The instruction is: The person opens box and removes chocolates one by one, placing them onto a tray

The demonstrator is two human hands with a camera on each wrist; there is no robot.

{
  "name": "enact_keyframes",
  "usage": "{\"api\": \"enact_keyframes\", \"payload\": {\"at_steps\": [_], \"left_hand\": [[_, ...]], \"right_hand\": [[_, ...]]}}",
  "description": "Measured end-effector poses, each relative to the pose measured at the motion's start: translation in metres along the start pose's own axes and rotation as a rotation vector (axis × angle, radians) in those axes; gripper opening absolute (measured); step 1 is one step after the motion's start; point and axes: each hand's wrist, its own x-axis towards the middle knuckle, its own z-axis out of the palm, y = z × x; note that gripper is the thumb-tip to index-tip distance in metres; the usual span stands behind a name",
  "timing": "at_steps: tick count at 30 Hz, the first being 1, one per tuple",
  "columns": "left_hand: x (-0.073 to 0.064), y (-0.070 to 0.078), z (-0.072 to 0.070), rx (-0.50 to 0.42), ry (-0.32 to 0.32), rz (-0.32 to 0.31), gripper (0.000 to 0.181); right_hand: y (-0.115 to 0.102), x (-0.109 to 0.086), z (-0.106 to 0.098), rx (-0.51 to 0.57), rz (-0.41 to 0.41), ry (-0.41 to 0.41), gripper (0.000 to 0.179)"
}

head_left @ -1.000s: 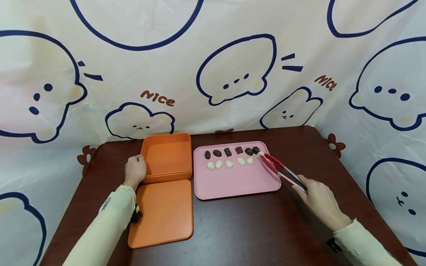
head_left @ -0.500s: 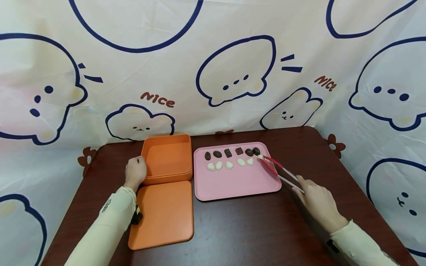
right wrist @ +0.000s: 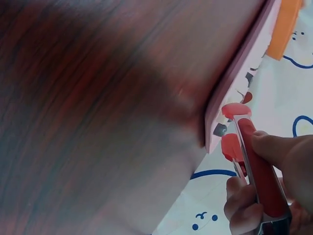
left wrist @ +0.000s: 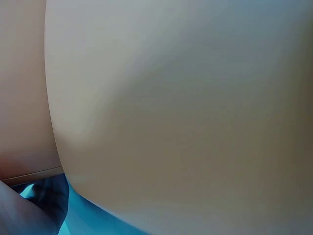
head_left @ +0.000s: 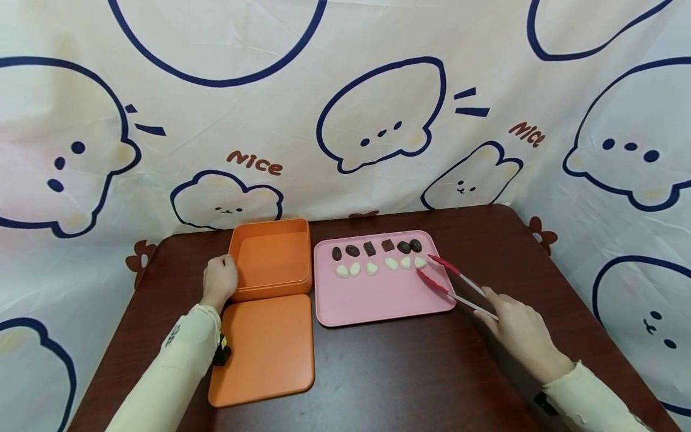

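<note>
My right hand (head_left: pixel 526 336) grips a pair of red-tipped tongs (head_left: pixel 433 283), seen from close by as the tongs (right wrist: pixel 263 181) in the right wrist view. Their tips stand apart on either side of a white heart-shaped chocolate (head_left: pixel 420 262), which lies on the pink tray (head_left: pixel 378 300). That piece ends a row of several white chocolates (head_left: pixel 372 268), below a row of several dark chocolates (head_left: pixel 369 248). At the left, my left hand (head_left: pixel 220 279) holds the side wall of an orange box (head_left: pixel 274 258); its fingertips are hidden.
An orange lid (head_left: pixel 264 351) lies flat in front of the box. The box stands close to the tray's left edge. Behind the dark wooden table (head_left: pixel 388 372) hangs a white printed cloth (head_left: pixel 302 120).
The tongs held the white heart by their tips; now the tips have spread and the heart lies on the tray at the right end of the white row. The left hand has stayed put.
</note>
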Motion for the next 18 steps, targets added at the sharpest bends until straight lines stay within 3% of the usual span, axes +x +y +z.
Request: {"api": "enact_keyframes", "payload": {"at_steps": [11, 18], "left_hand": [[0.0004, -0.0006, -0.0006, 0.001, 0.008, -0.014, 0.044], [0.0002, -0.0009, -0.0003, -0.02, -0.006, -0.024, 0.043]], "right_hand": [[-0.0024, 0.0034, -0.0035, 0.08, 0.073, -0.08, 0.049], [-0.0035, 0.0075, 0.001, 0.119, 0.079, -0.049, 0.042]]}}
